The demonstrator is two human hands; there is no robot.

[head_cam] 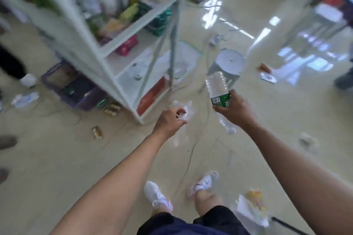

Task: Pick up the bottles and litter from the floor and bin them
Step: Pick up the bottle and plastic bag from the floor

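The white shelf (122, 44) stands ahead-left of my left hand (170, 120), which clutches crumpled clear plastic (184, 108). My right hand (235, 110) grips a green-labelled bottle (218, 89). A litter scrap (307, 139) lies right of that hand; I'd hold both firm until I find a bin.

Glossy floor (248, 101); clear plastic bottle (217, 86) (green paper-like label).
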